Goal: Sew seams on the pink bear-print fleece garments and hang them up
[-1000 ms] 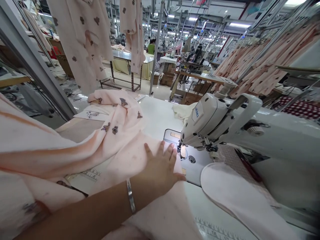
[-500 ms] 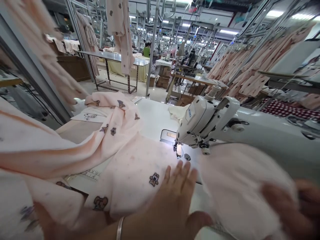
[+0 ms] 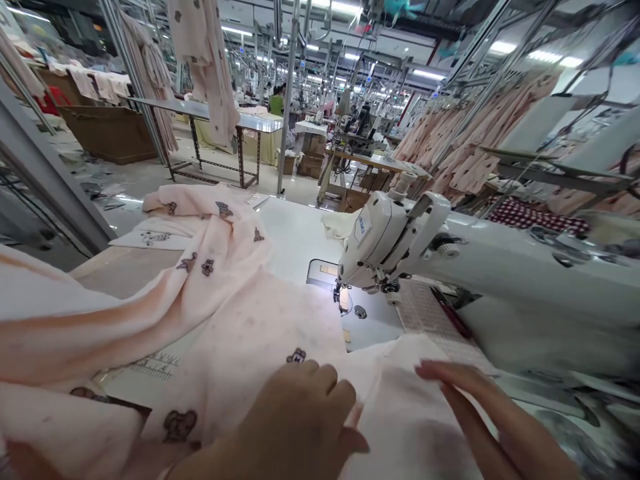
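Observation:
Pale pink fabric [image 3: 250, 327] printed with small bears spreads over the sewing table, one edge lying near the needle of a white sewing machine [image 3: 380, 240]. My left hand [image 3: 310, 407] is on this fabric in front of the needle, fingers curled in and thumb against its edge. A plainer pale panel [image 3: 405, 407] lies to the right, beside the left hand's thumb. Over that panel my right hand [image 3: 495, 413] reaches in with fingers stretched out and apart, the tips touching the cloth. The underside of both hands is hidden.
Bunched printed fabric [image 3: 215, 227] covers the table's left side. Dark red-handled scissors or snips [image 3: 453, 313] lie beneath the machine arm. A metal post [image 3: 50, 153] rises at left. Pink garments hang at right [image 3: 470, 147], and a person in green [image 3: 276, 101] is far back.
The pale panel has swung down and left from under the machine arm, uncovering the tool there. My left hand has curled its fingers and drawn back; my right hand has moved left onto the panel.

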A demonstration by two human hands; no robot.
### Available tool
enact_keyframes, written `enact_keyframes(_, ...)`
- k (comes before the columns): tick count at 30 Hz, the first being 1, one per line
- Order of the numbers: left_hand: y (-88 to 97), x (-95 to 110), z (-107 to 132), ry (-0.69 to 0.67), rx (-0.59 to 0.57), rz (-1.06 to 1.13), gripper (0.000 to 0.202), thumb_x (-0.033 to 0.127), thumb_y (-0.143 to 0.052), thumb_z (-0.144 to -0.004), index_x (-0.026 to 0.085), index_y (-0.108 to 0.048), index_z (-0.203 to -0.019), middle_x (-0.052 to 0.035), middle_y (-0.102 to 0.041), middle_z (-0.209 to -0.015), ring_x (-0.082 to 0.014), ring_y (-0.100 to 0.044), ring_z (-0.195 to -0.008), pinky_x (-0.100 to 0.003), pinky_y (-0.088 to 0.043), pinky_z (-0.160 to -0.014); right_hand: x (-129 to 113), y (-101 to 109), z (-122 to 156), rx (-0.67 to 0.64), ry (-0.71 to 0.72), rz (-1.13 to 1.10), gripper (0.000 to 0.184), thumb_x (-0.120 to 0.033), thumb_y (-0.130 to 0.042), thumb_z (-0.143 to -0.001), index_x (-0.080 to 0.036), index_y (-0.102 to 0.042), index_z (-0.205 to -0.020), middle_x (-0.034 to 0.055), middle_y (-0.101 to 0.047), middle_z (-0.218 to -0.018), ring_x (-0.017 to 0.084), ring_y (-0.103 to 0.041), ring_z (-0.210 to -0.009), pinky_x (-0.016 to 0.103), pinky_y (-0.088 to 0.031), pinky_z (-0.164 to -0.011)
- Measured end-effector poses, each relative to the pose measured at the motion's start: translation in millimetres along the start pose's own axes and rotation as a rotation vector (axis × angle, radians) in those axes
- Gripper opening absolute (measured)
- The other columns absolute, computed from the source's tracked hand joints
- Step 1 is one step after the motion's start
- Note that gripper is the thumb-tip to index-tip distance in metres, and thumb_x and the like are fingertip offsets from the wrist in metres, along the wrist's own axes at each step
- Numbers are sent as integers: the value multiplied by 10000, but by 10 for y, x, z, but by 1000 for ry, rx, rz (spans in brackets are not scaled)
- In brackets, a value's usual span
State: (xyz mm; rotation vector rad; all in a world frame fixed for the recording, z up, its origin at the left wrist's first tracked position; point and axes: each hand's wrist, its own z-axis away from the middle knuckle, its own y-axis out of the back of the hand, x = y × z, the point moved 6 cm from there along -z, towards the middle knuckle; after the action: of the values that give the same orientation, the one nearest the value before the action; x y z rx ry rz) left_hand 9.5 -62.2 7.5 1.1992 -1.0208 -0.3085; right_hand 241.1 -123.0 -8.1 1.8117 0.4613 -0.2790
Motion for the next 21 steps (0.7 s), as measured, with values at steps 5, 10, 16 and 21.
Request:
enact_keyframes(5,-414,58,-106,-73,32,-225,459,628,-599,-748,171,-572,-775,-58,-610,-763,-242,-577,-670,-343,-416,-573,-77,-279,-831,-293,142,8,163,-228,-555,-841,-273,-657,-960,41,-639,-989,214,-579,-956,388,-489,-826)
enact_keyframes(10,-461,153,-239,-91,254,-203,537,683,-407,-826,171,-557,-892,-54,-586,-758,-226,-548,-651,-345,-379,-551,33,-369,-816,-353,163,-75,176,-299,-496,-905,-259,-666,-924,45,-621,-982,181,-567,-937,350,-465,-838)
enact_keyframes(16,-566,291,-430,-54,84,-166,724,653,-581,-747,94,-501,-1200,-105,-611,-903,-261,-564,-751,-387,-447,-618,66,-355,-761,-312,151,-175,137,-322,-580,-855,-232,-647,-777,31,-610,-841,171,-569,-830,320,-466,-753)
enact_keyframes(21,-428,290,-444,14,76,-8,894,427,-762,-682,98,-321,-1387,-136,-597,-1060,-293,-553,-879,-433,-470,-728,97,-165,-794,-161,88,-272,219,-351,-455,-919,-242,-634,-856,20,-662,-839,140,-622,-787,248,-499,-701)
